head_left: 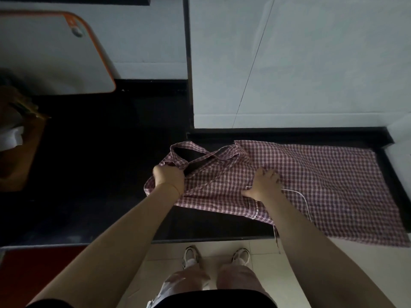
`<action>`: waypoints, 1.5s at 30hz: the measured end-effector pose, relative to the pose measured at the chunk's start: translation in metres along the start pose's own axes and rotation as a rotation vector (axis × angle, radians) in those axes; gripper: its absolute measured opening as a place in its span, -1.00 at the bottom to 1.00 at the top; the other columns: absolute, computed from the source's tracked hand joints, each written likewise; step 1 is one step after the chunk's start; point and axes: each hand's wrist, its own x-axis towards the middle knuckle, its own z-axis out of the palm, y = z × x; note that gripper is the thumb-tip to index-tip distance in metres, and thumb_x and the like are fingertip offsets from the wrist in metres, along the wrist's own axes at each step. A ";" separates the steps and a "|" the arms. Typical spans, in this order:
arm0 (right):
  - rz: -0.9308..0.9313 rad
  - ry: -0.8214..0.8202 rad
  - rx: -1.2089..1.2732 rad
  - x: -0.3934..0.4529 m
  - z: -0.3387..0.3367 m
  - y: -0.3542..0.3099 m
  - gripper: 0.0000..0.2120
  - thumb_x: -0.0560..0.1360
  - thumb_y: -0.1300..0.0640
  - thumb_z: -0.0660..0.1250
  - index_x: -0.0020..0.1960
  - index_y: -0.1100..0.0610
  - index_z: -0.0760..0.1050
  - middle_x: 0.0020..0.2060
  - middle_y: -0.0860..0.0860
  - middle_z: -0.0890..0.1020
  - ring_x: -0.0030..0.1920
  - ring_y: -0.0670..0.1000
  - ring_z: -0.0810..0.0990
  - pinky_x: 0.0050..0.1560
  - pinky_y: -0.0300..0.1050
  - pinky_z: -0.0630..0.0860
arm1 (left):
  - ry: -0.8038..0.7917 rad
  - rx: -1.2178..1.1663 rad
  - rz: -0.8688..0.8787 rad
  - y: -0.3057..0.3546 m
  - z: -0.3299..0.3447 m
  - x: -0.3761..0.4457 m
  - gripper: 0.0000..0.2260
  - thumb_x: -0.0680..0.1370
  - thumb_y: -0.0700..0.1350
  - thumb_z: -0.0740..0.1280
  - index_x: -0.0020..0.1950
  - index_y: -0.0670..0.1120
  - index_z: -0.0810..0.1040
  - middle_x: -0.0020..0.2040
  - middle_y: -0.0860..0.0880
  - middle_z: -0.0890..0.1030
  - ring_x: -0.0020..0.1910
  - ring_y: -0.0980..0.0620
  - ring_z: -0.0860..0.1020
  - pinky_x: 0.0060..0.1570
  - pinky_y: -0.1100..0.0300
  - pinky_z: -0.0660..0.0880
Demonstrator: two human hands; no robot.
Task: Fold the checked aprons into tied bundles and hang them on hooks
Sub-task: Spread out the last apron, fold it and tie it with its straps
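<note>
Hands (170, 177) (263, 184) on checked apron (322, 174)

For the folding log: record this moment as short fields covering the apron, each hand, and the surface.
apron: red checked apron spread on the counter, lower right corner hanging over the front edge
neck loop: neck loop lying at the left end
left hand: left hand grips the bib fabric near the loop
right hand: right hand pressing flat on the middle
surface: black counter
</note>
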 end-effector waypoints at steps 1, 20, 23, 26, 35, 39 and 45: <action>-0.027 0.047 -0.027 -0.002 -0.002 -0.006 0.07 0.43 -0.29 0.43 0.61 0.18 -0.11 0.57 0.31 -0.02 0.56 0.33 0.01 0.48 0.31 0.18 | 0.099 -0.018 0.052 0.007 -0.003 -0.003 -0.75 0.63 -0.04 0.15 0.12 -0.01 0.61 -0.07 0.02 0.61 -0.06 0.00 0.57 -0.01 0.11 0.43; -0.465 0.412 0.231 0.025 -0.060 -0.031 -0.40 0.51 0.41 0.28 0.51 0.15 0.26 0.43 0.12 0.36 0.25 0.11 0.49 0.12 0.00 0.55 | 0.044 -0.714 0.138 0.065 0.001 0.018 -0.67 0.59 0.08 0.29 0.23 -0.11 0.54 0.24 -0.08 0.44 0.22 -0.08 0.44 0.08 -0.01 0.56; -0.463 0.214 0.143 0.033 -0.071 -0.039 -0.52 0.54 0.36 0.28 0.43 0.12 0.39 0.27 0.10 0.49 0.10 0.10 0.56 0.01 -0.03 0.54 | 0.043 -0.678 0.124 0.069 0.004 0.021 -0.70 0.57 0.08 0.31 0.19 -0.08 0.56 0.26 -0.08 0.40 0.30 -0.09 0.35 0.10 0.00 0.55; -0.294 0.293 0.027 0.037 -0.086 -0.035 -0.86 0.57 0.24 0.31 0.12 0.19 0.53 -0.04 0.07 0.55 -0.08 0.06 0.56 -0.12 -0.06 0.51 | 0.026 -0.631 0.116 0.069 0.003 0.024 -0.75 0.59 0.07 0.29 0.17 -0.03 0.59 0.28 -0.08 0.40 0.31 -0.11 0.35 0.14 0.01 0.53; -0.487 0.043 -0.032 0.050 -0.092 -0.040 -0.65 0.53 0.31 0.30 0.21 -0.05 0.50 0.15 0.01 0.59 0.25 0.13 0.49 0.34 0.15 0.28 | 0.034 -0.613 0.062 0.071 -0.004 0.029 -0.71 0.66 -0.04 0.15 0.30 -0.16 0.45 0.29 -0.17 0.44 0.28 -0.15 0.40 0.13 0.03 0.47; -0.348 0.573 0.110 0.049 -0.098 -0.023 -0.92 0.60 0.23 0.24 -0.01 0.11 0.50 -0.18 0.01 0.57 -0.09 0.09 0.55 0.07 0.04 0.37 | -0.036 -0.509 0.071 0.067 -0.017 0.033 -0.70 0.66 -0.02 0.14 0.27 -0.15 0.49 0.23 -0.13 0.53 0.20 -0.13 0.52 0.06 0.05 0.49; -0.459 0.127 0.287 0.032 -0.103 -0.007 -0.88 0.50 0.20 0.38 0.02 0.07 0.51 -0.07 -0.02 0.56 -0.09 -0.01 0.55 -0.03 0.00 0.57 | 0.342 -0.738 -0.050 0.071 -0.062 0.037 -0.77 0.64 -0.09 0.14 -0.15 -0.11 0.47 -0.16 -0.05 0.55 -0.24 -0.02 0.49 -0.31 0.14 0.41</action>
